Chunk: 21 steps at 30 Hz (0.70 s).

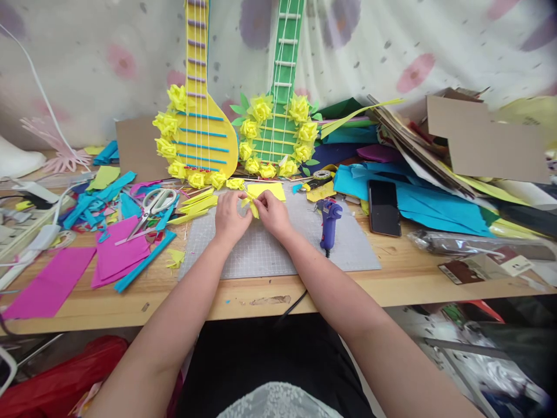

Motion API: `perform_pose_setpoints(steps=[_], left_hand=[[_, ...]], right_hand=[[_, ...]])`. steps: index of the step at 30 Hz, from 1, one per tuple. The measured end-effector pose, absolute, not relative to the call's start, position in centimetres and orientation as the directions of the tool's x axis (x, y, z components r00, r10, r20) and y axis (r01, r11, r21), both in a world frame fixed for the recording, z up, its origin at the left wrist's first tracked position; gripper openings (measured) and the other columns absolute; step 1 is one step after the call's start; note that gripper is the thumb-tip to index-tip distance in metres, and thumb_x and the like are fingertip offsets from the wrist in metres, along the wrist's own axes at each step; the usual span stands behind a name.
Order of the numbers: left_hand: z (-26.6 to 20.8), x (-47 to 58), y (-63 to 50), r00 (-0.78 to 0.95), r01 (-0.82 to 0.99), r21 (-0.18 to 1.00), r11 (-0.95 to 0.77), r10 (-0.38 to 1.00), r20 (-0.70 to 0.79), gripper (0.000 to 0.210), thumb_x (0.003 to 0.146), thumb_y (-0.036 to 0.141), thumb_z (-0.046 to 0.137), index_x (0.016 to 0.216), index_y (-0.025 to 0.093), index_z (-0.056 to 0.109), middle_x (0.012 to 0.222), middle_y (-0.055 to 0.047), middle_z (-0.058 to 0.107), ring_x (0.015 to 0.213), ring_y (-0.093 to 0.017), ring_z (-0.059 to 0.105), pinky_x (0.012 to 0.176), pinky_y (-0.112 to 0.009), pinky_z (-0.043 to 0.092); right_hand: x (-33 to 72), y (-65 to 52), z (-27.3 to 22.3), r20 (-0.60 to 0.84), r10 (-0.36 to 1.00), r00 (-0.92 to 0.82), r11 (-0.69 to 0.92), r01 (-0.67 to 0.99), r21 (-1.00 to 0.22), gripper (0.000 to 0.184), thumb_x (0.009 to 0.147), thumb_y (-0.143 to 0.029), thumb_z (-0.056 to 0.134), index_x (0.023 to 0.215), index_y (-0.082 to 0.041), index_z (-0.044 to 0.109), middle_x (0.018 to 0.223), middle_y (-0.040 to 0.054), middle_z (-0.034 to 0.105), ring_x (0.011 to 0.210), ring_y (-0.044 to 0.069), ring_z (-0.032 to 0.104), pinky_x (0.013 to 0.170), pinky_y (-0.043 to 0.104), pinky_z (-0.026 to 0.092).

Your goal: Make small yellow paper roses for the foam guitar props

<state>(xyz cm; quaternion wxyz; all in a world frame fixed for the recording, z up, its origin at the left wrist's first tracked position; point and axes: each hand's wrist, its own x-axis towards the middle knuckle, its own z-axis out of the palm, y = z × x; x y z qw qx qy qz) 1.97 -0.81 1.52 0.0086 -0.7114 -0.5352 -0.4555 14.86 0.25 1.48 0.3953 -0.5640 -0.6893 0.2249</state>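
Note:
Between my two hands is a small yellow paper flower (251,201), partly covered by fingers. My left hand (230,216) pinches its left side, and my right hand (273,212) grips it from the right. Both hands are over the grey cutting mat (243,261). Just behind them lie a yellow paper sheet (272,190) and a finished-looking yellow paper rose (235,183). Folded yellow paper strips (195,206) are left of my left hand. To the right of my right hand, a blue glue gun (329,223) rests on the mat.
A yellow paper guitar (209,130) and a green one (278,130), edged with yellow roses, lean at the back. Scissors (156,203) lie among pink and blue scraps at left. A phone (383,208), blue paper (444,203) and cardboard (483,139) fill the right.

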Motion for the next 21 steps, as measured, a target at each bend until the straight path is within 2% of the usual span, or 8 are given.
perform_pose_setpoints(steps=[3,6,8,14,21], left_hand=[[1.3,1.8,-0.5,0.087,0.81,0.395,-0.434,0.755,0.65,0.009,0.072,0.016,0.055,0.08,0.021,0.056,0.087,-0.004,0.062,0.087,-0.02,0.051,0.08,-0.034,0.039],[1.2,1.7,-0.3,0.082,0.82,0.393,-0.417,0.764,0.639,0.008,0.076,0.021,0.052,0.078,0.02,0.059,0.084,-0.004,0.063,0.084,-0.02,0.053,0.077,-0.033,0.039],[1.2,1.7,-0.4,0.046,0.809,0.438,-0.392,0.785,0.618,0.01,0.076,0.021,0.053,0.08,0.02,0.061,0.082,-0.004,0.064,0.077,-0.018,0.054,0.074,-0.031,0.039],[1.3,2.3,-0.9,-0.084,0.667,0.682,-0.3,0.879,0.469,0.012,0.071,0.018,0.055,0.079,0.019,0.063,0.08,-0.004,0.063,0.063,-0.014,0.052,0.065,-0.027,0.04],[1.2,2.8,-0.9,-0.179,0.55,0.791,-0.266,0.888,0.424,0.008,0.068,0.019,0.056,0.073,0.019,0.062,0.077,-0.003,0.061,0.066,-0.013,0.051,0.065,-0.025,0.039]], right_hand=[[15.0,0.3,1.5,0.302,0.95,-0.075,0.286,0.593,-0.753,0.017,0.081,-0.036,0.043,0.079,-0.02,0.049,0.07,-0.0013,0.057,0.061,0.012,0.048,0.057,0.023,0.031],[15.0,0.3,1.5,0.296,0.951,-0.093,0.291,0.602,-0.743,0.018,0.081,-0.036,0.042,0.079,-0.02,0.049,0.071,-0.001,0.057,0.062,0.012,0.048,0.058,0.024,0.03],[15.0,0.3,1.6,0.286,0.954,-0.086,0.277,0.614,-0.739,0.017,0.082,-0.036,0.041,0.08,-0.02,0.049,0.072,-0.0007,0.058,0.064,0.012,0.049,0.058,0.024,0.03],[15.0,0.1,1.9,0.278,0.957,-0.084,0.266,0.636,-0.725,0.018,0.083,-0.034,0.038,0.084,-0.02,0.048,0.078,0.0011,0.058,0.07,0.014,0.051,0.061,0.025,0.032],[14.8,0.1,1.9,0.271,0.954,-0.126,0.287,0.646,-0.707,0.019,0.083,-0.035,0.036,0.085,-0.02,0.047,0.081,0.0016,0.059,0.069,0.014,0.051,0.061,0.025,0.033]])
